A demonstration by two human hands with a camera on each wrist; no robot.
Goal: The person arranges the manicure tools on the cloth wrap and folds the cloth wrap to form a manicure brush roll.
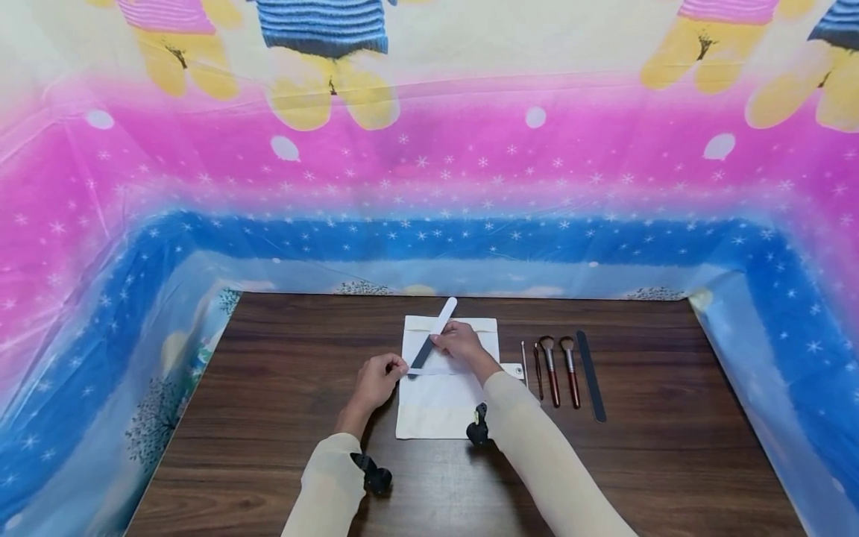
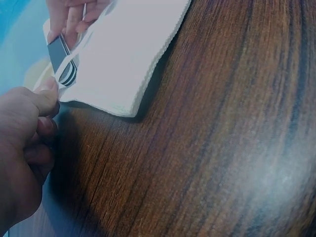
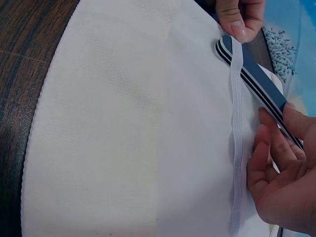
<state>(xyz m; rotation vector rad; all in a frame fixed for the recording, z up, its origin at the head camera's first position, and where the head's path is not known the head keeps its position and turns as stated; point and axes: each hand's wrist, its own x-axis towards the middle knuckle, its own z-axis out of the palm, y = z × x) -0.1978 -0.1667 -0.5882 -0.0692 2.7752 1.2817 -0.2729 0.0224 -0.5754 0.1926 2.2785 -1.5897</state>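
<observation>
A white cloth roll pouch (image 1: 429, 414) lies spread on the brown table, with a white elastic band (image 3: 237, 123) running across it. My left hand (image 1: 376, 382) pinches the band at the pouch's left edge, lifting it a little. My right hand (image 1: 461, 344) holds a nail buffer (image 3: 259, 81) between thumb and fingers. The buffer is dark grey toward its near end and white at the far end, with striped layers along its side. It slants across the pouch, its rounded near end passing beneath the band beside my left fingertips.
Right of the pouch lie a thin metal tool (image 1: 524, 365), a slim brown tool (image 1: 538, 371), two makeup brushes (image 1: 551, 373) with reddish handles, and a dark nail file (image 1: 590, 377). A snap strap (image 1: 513, 370) sticks out from the pouch. Patterned cloth (image 1: 429, 239) surrounds the table.
</observation>
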